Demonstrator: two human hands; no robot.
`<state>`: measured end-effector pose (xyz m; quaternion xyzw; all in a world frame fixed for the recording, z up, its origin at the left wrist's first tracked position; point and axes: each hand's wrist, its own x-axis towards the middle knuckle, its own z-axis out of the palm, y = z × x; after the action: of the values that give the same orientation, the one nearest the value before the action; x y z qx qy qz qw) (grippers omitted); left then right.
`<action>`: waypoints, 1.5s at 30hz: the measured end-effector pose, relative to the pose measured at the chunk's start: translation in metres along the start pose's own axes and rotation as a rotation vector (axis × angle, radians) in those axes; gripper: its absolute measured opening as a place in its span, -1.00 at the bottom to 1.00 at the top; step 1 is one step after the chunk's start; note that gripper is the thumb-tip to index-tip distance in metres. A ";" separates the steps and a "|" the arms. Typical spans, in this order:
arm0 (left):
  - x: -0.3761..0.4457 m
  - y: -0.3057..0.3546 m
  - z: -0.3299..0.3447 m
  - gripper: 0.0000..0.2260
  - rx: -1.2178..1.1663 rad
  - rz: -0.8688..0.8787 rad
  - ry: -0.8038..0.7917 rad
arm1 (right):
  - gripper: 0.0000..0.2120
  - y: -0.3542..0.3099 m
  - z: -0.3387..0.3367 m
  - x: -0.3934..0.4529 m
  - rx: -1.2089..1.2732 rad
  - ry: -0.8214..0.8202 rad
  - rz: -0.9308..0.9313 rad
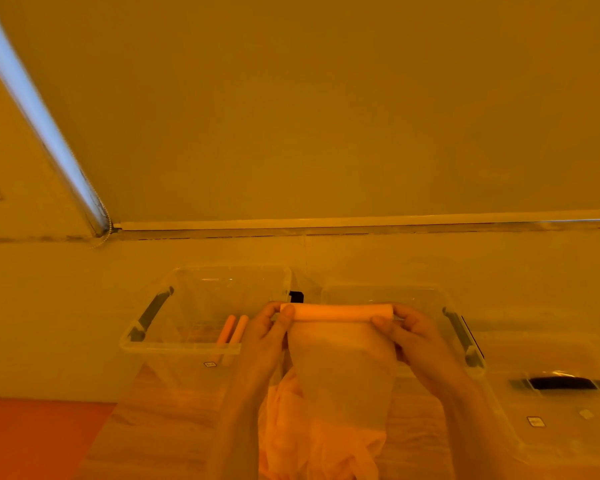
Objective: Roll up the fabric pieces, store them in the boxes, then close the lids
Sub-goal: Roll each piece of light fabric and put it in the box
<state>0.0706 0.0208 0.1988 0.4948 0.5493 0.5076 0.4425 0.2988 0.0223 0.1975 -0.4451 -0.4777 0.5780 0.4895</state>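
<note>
A sheer pale fabric piece (340, 368) hangs in front of me, its top edge wound into an orange roll (340, 312). My left hand (269, 336) pinches the roll's left end and my right hand (407, 332) pinches its right end, thumbs on the near side. Behind the roll on the left stands an open clear box (174, 346) with two orange fabric rolls (232, 332) inside. A second clear box (465, 327) stands behind my right hand, mostly hidden. Loose orange fabric (312, 445) lies heaped below the hanging piece.
A clear lid with a dark handle (561, 382) lies at the right on the wooden table (160, 427). A wall and a window ledge (361, 225) run behind the boxes. An orange-red surface (32, 438) shows at lower left.
</note>
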 end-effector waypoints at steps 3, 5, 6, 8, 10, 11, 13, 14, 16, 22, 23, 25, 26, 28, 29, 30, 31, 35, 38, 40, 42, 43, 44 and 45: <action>0.000 0.002 0.002 -0.68 -0.065 -0.019 -0.019 | -0.70 0.002 0.003 0.002 0.089 -0.005 0.029; 0.001 0.002 0.004 -0.78 -0.123 -0.056 -0.033 | -0.69 0.003 0.004 0.003 0.131 0.001 0.040; 0.001 0.003 0.004 -0.82 -0.154 -0.078 -0.028 | -0.71 0.003 0.005 0.004 0.141 0.020 0.048; 0.001 0.004 0.006 -0.85 -0.199 -0.118 0.018 | -0.75 0.003 0.009 0.003 0.137 0.078 0.062; -0.001 0.006 0.009 -0.86 -0.192 -0.134 0.068 | -0.77 0.003 0.013 0.003 0.047 0.132 0.052; -0.001 0.006 0.010 -0.85 -0.147 -0.128 0.081 | -0.79 0.003 0.015 0.003 -0.017 0.153 0.041; -0.003 0.006 0.013 -0.85 -0.058 -0.118 0.083 | -0.86 0.005 0.017 0.005 -0.085 0.187 0.031; -0.003 0.006 0.013 -0.87 -0.044 -0.123 0.088 | -0.89 0.006 0.017 0.007 -0.082 0.198 0.041; -0.001 0.004 0.015 -0.89 -0.051 -0.150 0.096 | -0.91 0.006 0.016 0.007 -0.052 0.190 0.077; 0.003 -0.003 0.011 -0.75 -0.147 -0.243 0.076 | -0.77 0.004 0.010 0.007 0.159 0.101 0.162; 0.003 -0.004 0.010 -0.74 -0.147 -0.227 0.063 | -0.77 0.005 0.008 0.007 0.177 0.092 0.156; 0.004 -0.004 0.009 -0.75 -0.178 -0.204 0.048 | -0.77 0.004 0.006 0.006 0.173 0.078 0.131; 0.004 -0.004 0.010 -0.78 -0.200 -0.201 0.042 | -0.78 0.003 0.006 0.006 0.146 0.071 0.117; 0.004 0.000 0.012 -0.84 -0.223 -0.199 0.031 | -0.81 0.002 0.005 0.004 0.070 0.060 0.097; 0.005 0.001 0.013 -0.85 -0.230 -0.203 0.034 | -0.82 0.002 0.005 0.004 0.046 0.059 0.096; 0.005 0.002 0.014 -0.85 -0.242 -0.213 0.052 | -0.83 0.002 0.005 0.004 0.037 0.057 0.100; 0.004 0.005 0.015 -0.85 -0.255 -0.220 0.070 | -0.83 0.003 0.004 0.005 0.035 0.053 0.108; 0.002 0.009 0.018 -0.93 -0.180 -0.232 0.099 | -0.87 0.004 0.006 0.008 0.032 0.094 0.126; 0.001 0.011 0.021 -0.94 -0.026 -0.193 0.075 | -0.86 0.006 0.008 0.013 -0.033 0.167 0.091; 0.001 0.011 0.024 -0.90 0.002 -0.169 0.051 | -0.88 0.009 0.006 0.016 -0.026 0.208 0.096; 0.001 0.013 0.025 -0.89 -0.048 -0.179 0.043 | -0.91 0.012 0.004 0.019 0.002 0.223 0.110; 0.001 0.013 0.025 -0.88 -0.083 -0.197 0.038 | -0.91 0.013 0.003 0.021 0.011 0.222 0.119; 0.001 0.013 0.025 -0.87 -0.107 -0.211 0.035 | -0.89 0.014 0.002 0.021 0.023 0.215 0.132; 0.002 0.012 0.024 -0.84 -0.122 -0.219 0.030 | -0.85 0.016 0.000 0.022 0.046 0.201 0.147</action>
<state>0.0957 0.0257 0.2087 0.3964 0.5748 0.4959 0.5163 0.2934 0.0431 0.1808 -0.5231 -0.3789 0.5758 0.5012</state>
